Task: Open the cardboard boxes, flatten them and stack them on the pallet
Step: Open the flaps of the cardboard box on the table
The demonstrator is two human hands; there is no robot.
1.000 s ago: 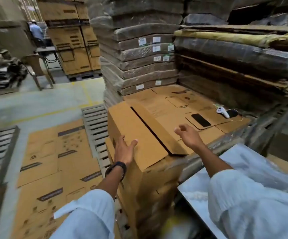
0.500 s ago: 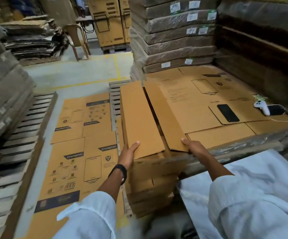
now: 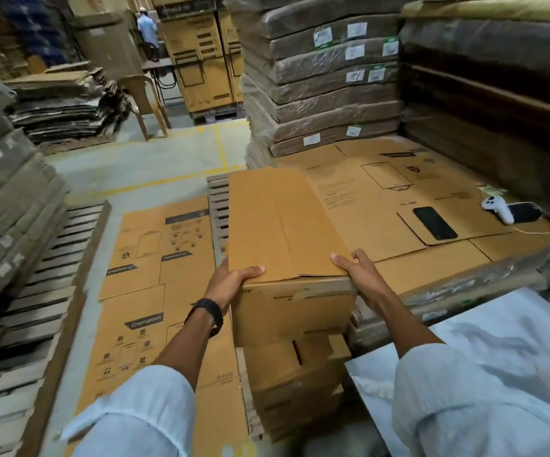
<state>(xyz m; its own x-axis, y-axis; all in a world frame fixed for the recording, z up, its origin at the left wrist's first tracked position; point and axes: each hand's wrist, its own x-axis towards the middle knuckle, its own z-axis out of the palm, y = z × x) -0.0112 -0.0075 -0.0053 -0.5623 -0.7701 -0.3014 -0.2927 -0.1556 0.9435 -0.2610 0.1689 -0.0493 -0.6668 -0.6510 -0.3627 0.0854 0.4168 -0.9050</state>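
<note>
Our left hand (image 3: 231,282) grips the near left corner of the cardboard box (image 3: 283,225): the thumb lies on the top flap and the other fingers wrap round the left side, out of sight. Our right hand (image 3: 359,272) holds the near right corner, with the index finger laid on the top flap and the remaining fingers curled against the right edge.

We find the box at the centre of the frame. Its two top flaps are folded shut and meet along a seam that runs away from us. It sits on a stack of similar boxes (image 3: 293,384) in the lower centre.

A layer of flattened cardboard (image 3: 382,192) lies just beside the box on its right, at the same height. On it, at the right of the frame, rest a black phone (image 3: 435,223) and a white controller (image 3: 497,207).

Printed flat sheets (image 3: 155,258) lie on the floor at the lower left, next to a wooden pallet (image 3: 36,291). Wrapped bundles (image 3: 323,80) stand stacked at the upper centre. A chair (image 3: 145,97) and another person (image 3: 146,26) appear at the upper left.
</note>
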